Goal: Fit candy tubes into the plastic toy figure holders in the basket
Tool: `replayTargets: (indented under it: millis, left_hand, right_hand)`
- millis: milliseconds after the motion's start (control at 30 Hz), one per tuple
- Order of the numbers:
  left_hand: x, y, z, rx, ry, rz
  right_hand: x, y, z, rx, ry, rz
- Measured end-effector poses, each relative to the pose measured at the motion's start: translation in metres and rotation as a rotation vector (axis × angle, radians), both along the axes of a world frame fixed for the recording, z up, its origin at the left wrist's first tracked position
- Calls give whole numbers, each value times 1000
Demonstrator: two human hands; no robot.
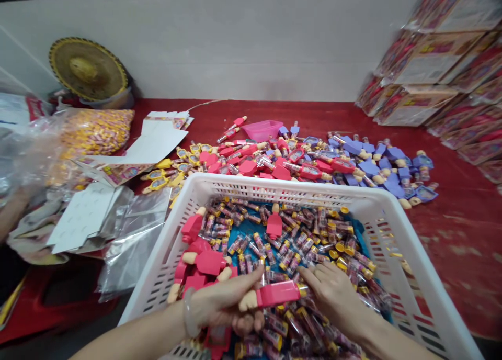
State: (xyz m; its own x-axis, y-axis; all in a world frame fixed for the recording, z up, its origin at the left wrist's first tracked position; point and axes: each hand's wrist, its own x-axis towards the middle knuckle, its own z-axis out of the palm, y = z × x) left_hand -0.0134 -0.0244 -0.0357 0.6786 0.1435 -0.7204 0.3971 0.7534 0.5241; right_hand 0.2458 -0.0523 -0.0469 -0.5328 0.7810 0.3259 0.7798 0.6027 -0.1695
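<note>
A pink plastic piece (pixel 277 294) with a cream-coloured end lies in my left hand (pixel 231 300), whose fingers wrap round it. At its right end is a yellow-capped tube, touched by the fingertips of my right hand (pixel 333 292). Both hands are over a white slotted basket (pixel 415 266). Many small clear tubes with yellow caps (pixel 292 245) fill the basket's middle and right. More pink pieces (pixel 209 262) are heaped along its left side, and one pink piece (pixel 274 225) lies among the tubes.
Behind the basket, pink (pixel 280 171), purple (pixel 368 167) and yellow pieces (pixel 159 183) cover part of the red table (pixel 451 234). Cards (pixel 82 216), plastic bags (pixel 133 239) and a round hat (pixel 88 68) are at left. Packaged boxes (pixel 423 56) stand at right. Another person's arm (pixel 15 211) shows at far left.
</note>
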Motion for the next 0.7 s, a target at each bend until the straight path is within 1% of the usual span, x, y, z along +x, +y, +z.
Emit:
replayTargets:
  millis: [33,67,100,133,167,200,267,300,333,367,400,433,467,500,567,600,633,667,700]
  left_hand:
    - [2,-3,-3,-144,-21,5]
    - [4,-6,-4,-238,-41,3]
    - [5,-10,-3,-264,-59,-8]
    - [4,-13,0,-195,-68,-12]
    - [3,-15,5,-39,-58,-21]
    - [1,-17,10,194,-28,-34]
    - [-3,-17,20,761,39,-62]
    - [-5,-16,24,996,57,-77]
    - [-6,-15,27,1149,68,-93]
    - [-6,-12,28,1208,77,-101]
    - [-6,-9,28,1184,87,-80]
    - [-5,-6,27,1084,98,-41]
    - [-3,-3,24,916,109,8]
    - [-1,0,21,691,109,44]
    - [3,3,13,174,64,59]
    - [4,2,10,-48,21,51]
    - [5,1,7,-209,-26,48]
    - [6,-2,5,-293,-72,52]
    - [6,-4,5,-291,-109,52]
  right_hand:
    - [-1,0,1,48,-4,15]
    - [-2,-1,1,77,-17,23]
    - [-3,-2,0,84,-34,26]
    - [-5,-3,-1,72,-55,26]
    - [-6,-5,-4,46,-79,22]
    - [-7,-6,-7,3,-109,18]
    - [-8,-8,-13,-119,-183,0]
    - [-7,-9,-15,-180,-216,-12]
    - [-6,-9,-16,-226,-235,-27]
    - [-5,-8,-15,-252,-233,-42]
    - [-3,-6,-14,-250,-209,-55]
    - [-1,-4,-11,-215,-170,-68]
    - [1,-2,-7,-159,-127,-79]
    - [3,1,-2,-89,-89,-86]
    - [4,6,6,48,-60,-94]
    - [4,7,9,99,-66,-90]
    - [3,8,11,123,-78,-82]
    - [2,8,11,121,-92,-72]
    - [1,7,10,103,-101,-64]
